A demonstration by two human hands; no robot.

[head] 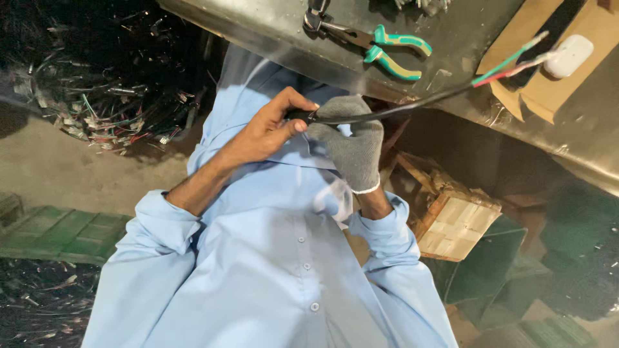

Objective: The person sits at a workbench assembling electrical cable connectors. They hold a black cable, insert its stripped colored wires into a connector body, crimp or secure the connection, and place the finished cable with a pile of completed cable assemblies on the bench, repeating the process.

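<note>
The bare left hand (274, 129) pinched the end of a black cable (400, 109) between thumb and fingers, in the middle of the frame. Just beside it, the right hand (351, 145) in a grey glove closed around the same cable. The cable ran to the upper right, where its red and green wires (509, 64) lay on brown cardboard (548, 96) near a white plug (569, 55). Green-handled pliers (380, 48) rested on the metal table (258, 26) above.

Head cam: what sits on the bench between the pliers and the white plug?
In the head view, the stripped end of the black cable lies between the pliers and the white plug: its green and red wires fan out over the cardboard.
</note>
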